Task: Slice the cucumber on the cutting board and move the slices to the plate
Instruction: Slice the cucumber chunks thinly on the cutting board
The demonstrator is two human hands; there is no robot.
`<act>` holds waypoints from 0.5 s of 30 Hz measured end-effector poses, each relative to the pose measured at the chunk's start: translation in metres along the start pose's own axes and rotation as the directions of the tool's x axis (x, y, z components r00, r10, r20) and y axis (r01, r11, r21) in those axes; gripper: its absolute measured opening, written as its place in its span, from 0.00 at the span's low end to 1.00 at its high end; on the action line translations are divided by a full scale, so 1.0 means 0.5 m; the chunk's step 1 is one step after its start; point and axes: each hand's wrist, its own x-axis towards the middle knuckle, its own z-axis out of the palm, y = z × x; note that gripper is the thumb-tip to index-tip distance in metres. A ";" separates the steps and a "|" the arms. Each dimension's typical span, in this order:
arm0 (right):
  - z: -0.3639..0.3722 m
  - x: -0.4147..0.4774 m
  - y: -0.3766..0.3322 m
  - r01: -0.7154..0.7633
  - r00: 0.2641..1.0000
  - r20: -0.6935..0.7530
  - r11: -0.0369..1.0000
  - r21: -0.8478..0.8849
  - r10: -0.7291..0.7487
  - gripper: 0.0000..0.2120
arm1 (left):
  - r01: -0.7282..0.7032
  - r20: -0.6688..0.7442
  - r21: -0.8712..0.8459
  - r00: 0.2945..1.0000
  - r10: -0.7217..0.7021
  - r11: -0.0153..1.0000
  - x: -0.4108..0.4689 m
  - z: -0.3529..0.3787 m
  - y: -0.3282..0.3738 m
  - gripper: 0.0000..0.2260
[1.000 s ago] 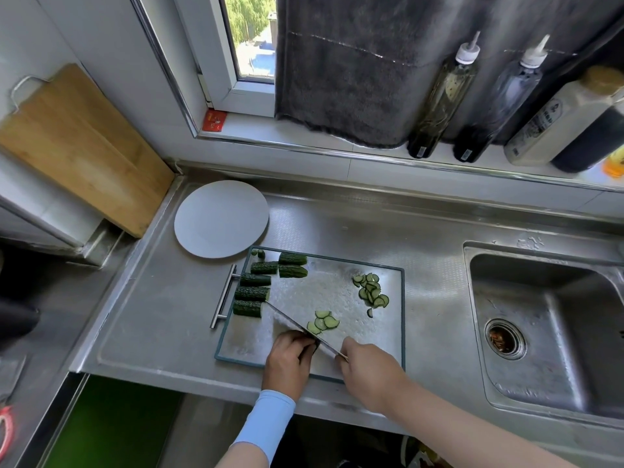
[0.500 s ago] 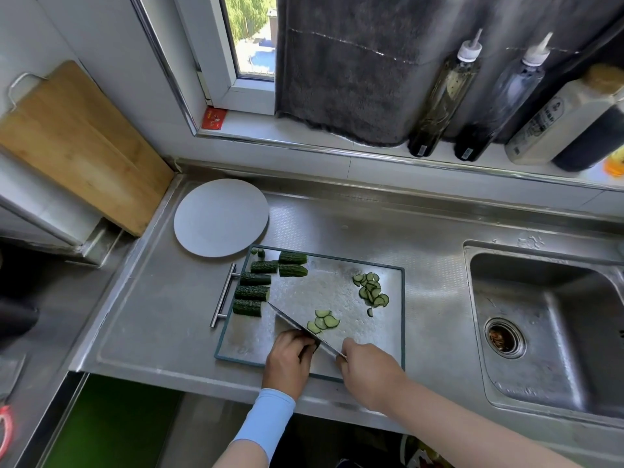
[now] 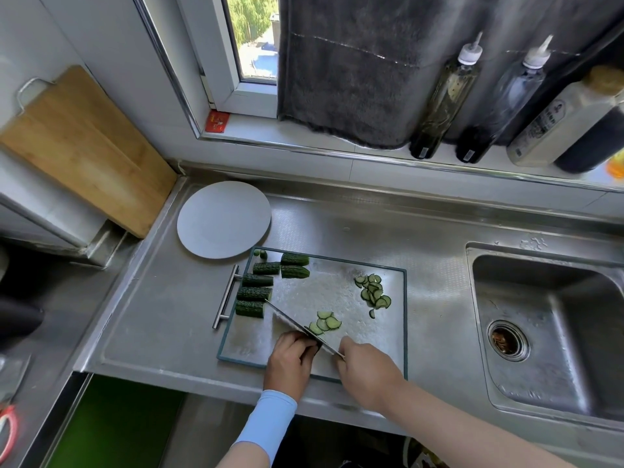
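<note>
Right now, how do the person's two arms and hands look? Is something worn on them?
The left hand is bare; its forearm wears a snug light-blue sleeve that ends at the wrist. The right hand and right forearm are bare, with no sleeve in view. I see no glove, ring or watch on either.

We can read no words anywhere. The label [image 3: 547, 126] on the white bottle [image 3: 575, 103] shows a round mark and small characters, and the red sticker [image 3: 217, 122] on the windowsill [image 3: 256, 130] shows print, all too blurred.
</note>
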 end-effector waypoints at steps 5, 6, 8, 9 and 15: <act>-0.003 -0.025 0.013 0.019 1.000 -0.010 1.000 0.009 -0.019 0.10 | 0.011 -0.004 0.010 1.000 -0.011 1.000 0.000 0.003 -0.003 0.08; -0.003 -0.026 0.015 0.019 1.000 -0.014 1.000 0.005 -0.019 0.10 | 0.010 -0.002 0.011 1.000 -0.010 1.000 0.000 0.004 -0.004 0.08; -0.003 -0.023 0.016 0.019 1.000 -0.016 1.000 -0.007 -0.019 0.10 | 0.010 -0.003 0.012 1.000 -0.010 1.000 0.000 0.004 -0.006 0.09; -0.003 -0.021 0.015 0.019 1.000 -0.015 1.000 -0.009 -0.019 0.10 | 0.009 -0.003 0.014 1.000 -0.009 1.000 0.000 0.004 -0.006 0.09; -0.004 -0.010 0.013 0.021 1.000 0.018 1.000 0.001 -0.021 0.10 | 0.006 0.001 0.015 1.000 -0.006 1.000 0.002 0.003 -0.005 0.09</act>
